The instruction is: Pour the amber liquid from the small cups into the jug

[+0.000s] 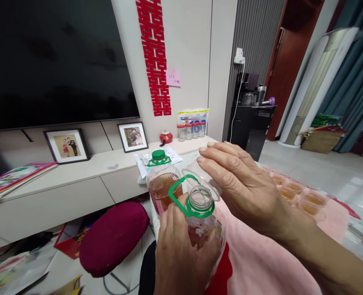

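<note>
My left hand (179, 254) is wrapped round the shoulder of a clear plastic bottle (201, 235) with reddish-brown contents. The bottle has no cap on, and its green carry ring (176, 196) sticks up around the neck. In my right hand (241, 176) is a clear plastic cup (195, 168), tilted with its rim against the bottle's mouth; the thumb is hidden behind the fingers. Just behind stands a second large bottle (163, 184) of amber liquid, closed with a green cap (158, 154).
Several clear cups of amber liquid (293, 186) stand on the pink cloth (261, 250) at right. A dark red round stool (115, 237) is at left. Along the wall, a white cabinet (71, 196) bears framed photos (133, 137) and red-lidded jars (189, 132).
</note>
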Tool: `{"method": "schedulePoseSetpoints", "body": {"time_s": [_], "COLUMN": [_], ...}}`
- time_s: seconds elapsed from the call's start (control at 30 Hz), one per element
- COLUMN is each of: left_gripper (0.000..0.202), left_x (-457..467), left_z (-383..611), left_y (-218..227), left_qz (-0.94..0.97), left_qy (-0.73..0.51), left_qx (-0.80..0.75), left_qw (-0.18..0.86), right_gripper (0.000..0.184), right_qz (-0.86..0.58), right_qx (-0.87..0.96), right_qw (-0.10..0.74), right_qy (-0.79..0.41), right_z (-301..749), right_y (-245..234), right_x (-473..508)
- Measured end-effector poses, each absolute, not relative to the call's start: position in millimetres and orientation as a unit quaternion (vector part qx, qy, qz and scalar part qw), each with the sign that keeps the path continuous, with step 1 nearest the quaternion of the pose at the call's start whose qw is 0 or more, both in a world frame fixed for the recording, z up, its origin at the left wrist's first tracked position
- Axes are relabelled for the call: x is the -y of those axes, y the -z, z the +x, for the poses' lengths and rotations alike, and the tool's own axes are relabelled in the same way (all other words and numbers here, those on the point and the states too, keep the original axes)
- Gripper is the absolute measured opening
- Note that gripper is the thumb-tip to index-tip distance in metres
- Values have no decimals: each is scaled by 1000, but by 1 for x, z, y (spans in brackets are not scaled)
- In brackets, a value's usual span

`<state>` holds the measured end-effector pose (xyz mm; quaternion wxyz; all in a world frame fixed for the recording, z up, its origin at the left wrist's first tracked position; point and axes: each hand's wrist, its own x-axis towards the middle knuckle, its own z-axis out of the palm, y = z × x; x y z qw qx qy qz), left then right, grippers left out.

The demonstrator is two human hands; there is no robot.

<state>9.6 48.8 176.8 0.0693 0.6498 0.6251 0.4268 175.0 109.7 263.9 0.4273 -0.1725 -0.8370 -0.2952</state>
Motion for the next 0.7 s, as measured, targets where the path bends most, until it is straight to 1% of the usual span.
{"method": "schedulePoseSetpoints", "body": {"time_s": [0.07,0.17,0.23,0.3,0.37,0.43,0.5,0.57,0.63,0.67,0.7], "left_gripper": [51,50,48,49,57,66,73,81,90,89,84], "left_x": [-49,-47,-44,-41,-38,-37,-38,-40,-44,-45,-45], "left_z": [9,13,18,22,23,20,13,2,-9,-13,-15], "left_y": [-176,-176,-179,-183,-189,-193,-193,-189,-182,-179,-176], "left_qz": [650,628,604,586,578,578,578,582,598,612,625], "left_qy": [-416,-436,-443,-446,-445,-429,-408,-390,-373,-370,-375], "left_qx": [-630,-639,-657,-670,-674,-679,-689,-701,-704,-695,-681], "left_qw": [87,84,83,92,113,141,156,138,95,76,64], "right_gripper": [37,36,37,39,43,49,54,59,55,48,43], "right_qz": [-166,-171,-192,-209,-223,-269,-349,-411,-438,-447,-455], "right_qx": [837,835,835,837,833,805,744,648,613,598,585], "right_qw": [427,429,436,452,483,526,563,582,571,565,558], "right_qy": [299,298,276,226,151,50,-93,-269,-326,-350,-373], "right_z": [174,173,174,177,183,192,201,207,208,207,206], "right_y": [-264,-264,-263,-261,-254,-240,-215,-182,-143,-123,-104], "right_x": [-109,-108,-109,-111,-116,-124,-134,-144,-154,-158,-162]}}
